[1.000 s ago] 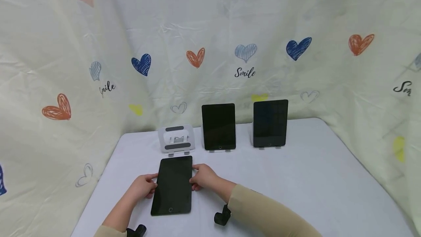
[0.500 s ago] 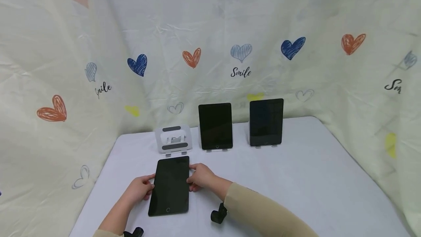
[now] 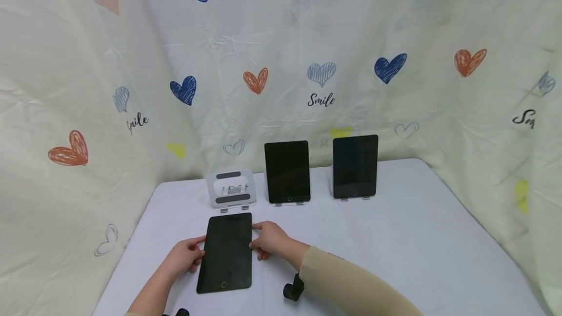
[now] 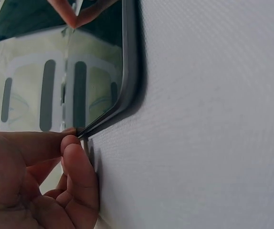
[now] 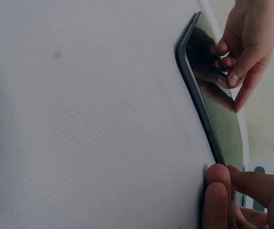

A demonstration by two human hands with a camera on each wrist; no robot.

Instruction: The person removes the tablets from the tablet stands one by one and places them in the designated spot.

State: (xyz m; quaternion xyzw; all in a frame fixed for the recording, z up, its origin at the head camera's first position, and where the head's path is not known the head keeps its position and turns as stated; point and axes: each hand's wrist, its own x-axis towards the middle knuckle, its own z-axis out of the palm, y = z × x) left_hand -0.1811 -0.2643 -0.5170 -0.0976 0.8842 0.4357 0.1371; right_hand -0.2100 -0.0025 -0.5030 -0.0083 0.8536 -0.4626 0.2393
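Observation:
A black tablet (image 3: 226, 252) lies screen up on the white tabletop, its home button toward the near edge. My left hand (image 3: 182, 256) pinches its left edge between thumb and fingers. On the opposite long edge, my right hand (image 3: 270, 239) grips it the same way. In the left wrist view the left hand's fingertips (image 4: 72, 145) are right at the tablet's rim. The right wrist view shows right-hand fingers (image 5: 218, 176) at the dark edge. Just beyond the tablet stands a grey-white tablet stand (image 3: 211, 189) with dark pads, bearing nothing.
Two more black tablets, one in the middle (image 3: 287, 172) and one farther right (image 3: 354, 167), lean upright on stands along the back of the table (image 3: 395, 257). A cream curtain (image 3: 281, 28) printed with hearts hangs behind and at the sides.
The head view has shifted slightly, moving the whole scene a little to the left and down. Both hands keep their hold on the tablet, which stays in nearly the same place.

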